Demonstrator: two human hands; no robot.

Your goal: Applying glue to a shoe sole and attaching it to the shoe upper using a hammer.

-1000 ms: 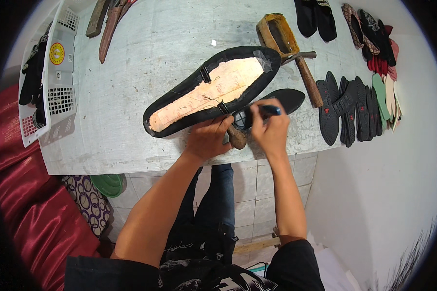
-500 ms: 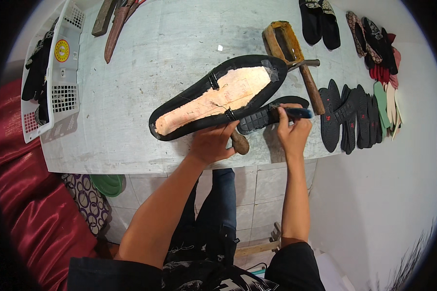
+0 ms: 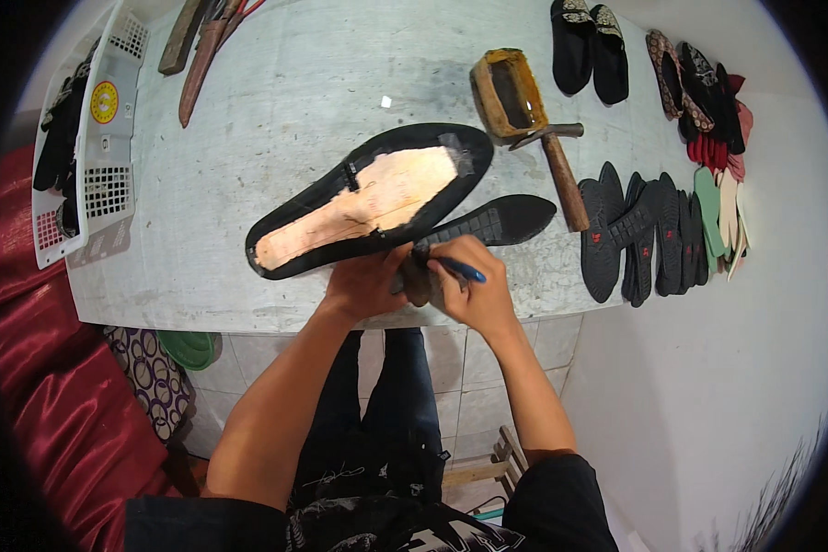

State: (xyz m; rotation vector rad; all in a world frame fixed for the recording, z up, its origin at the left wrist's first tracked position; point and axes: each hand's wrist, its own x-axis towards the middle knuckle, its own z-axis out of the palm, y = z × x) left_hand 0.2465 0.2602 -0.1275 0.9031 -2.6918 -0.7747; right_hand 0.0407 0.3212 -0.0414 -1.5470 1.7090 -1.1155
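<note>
Shoe partly hiding left hand, tool tip unclear

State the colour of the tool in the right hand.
Blue where the tool shows beyond the right hand; best seen in the head view.

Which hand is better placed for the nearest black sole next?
Probably the right hand: it holds a blue tool beside the nearest black sole. The left hand is at the bigger shoe piece.

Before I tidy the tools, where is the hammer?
In the head view, the hammer lies right of centre, its head just below the yellowish container and its handle left of the black soles.
</note>
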